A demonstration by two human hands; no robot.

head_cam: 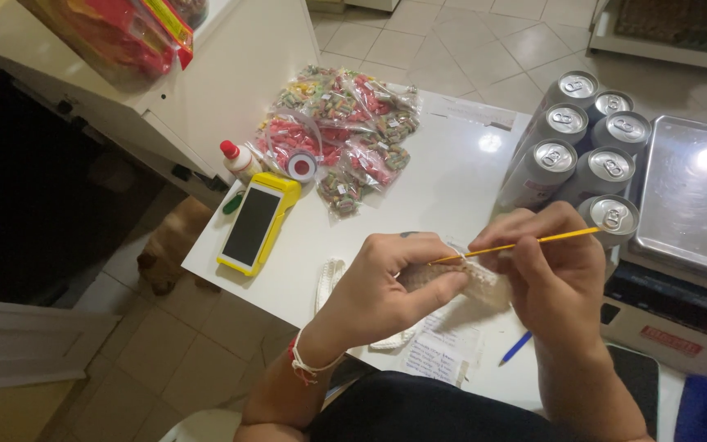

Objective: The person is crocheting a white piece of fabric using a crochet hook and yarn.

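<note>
Mid-stitch, I judge: my left hand [386, 282] pinches the cream crochet piece [452, 282] at the table's near edge; my right hand [546, 270] grips the yellow crochet hook [525, 243], tip in the fabric. Next move calls for catching yarn cleanly.

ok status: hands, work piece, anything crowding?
Left hand pinching cream crochet piece. Right hand gripping yellow hook, tip in piece. Cans close behind.

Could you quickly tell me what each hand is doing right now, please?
Left hand: closed, pinching the crochet piece.
Right hand: closed, holding the yellow hook.
</note>
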